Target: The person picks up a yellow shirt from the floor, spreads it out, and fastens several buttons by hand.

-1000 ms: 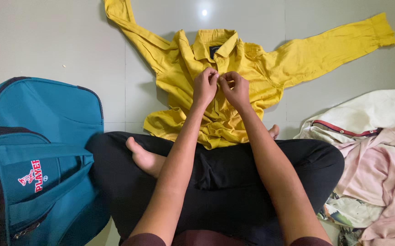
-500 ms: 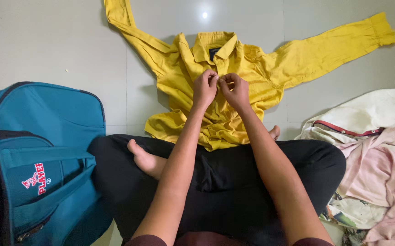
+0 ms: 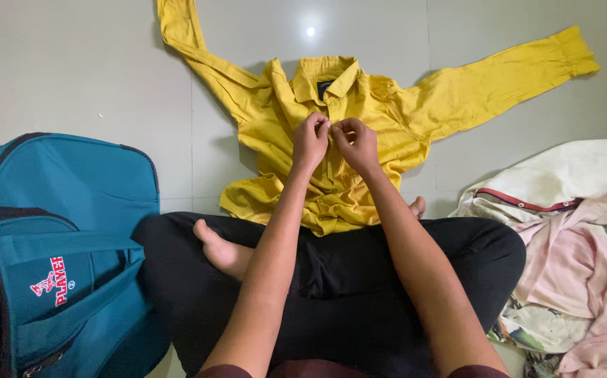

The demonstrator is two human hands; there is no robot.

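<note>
I count one yellow shirt [image 3: 359, 133] spread flat on the floor [image 3: 72, 63], one teal bag [image 3: 65, 245] closed, contents unseen, and one clothes pile [image 3: 569, 238]. Left hand [image 3: 310, 140] and right hand [image 3: 356, 143] pinch the shirt's front placket, fingers clamped.

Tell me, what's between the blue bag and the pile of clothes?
In the head view, the person's crossed legs in black trousers lie between the blue bag and the pile of clothes.

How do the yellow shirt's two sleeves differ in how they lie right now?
The left sleeve runs steeply up toward the top edge, while the right sleeve stretches out sideways at a shallow slant. The right sleeve's cuff shows fully; the left sleeve's end is cut off by the frame. Both lie flat on the tiled floor, spread away from the hands.
</note>
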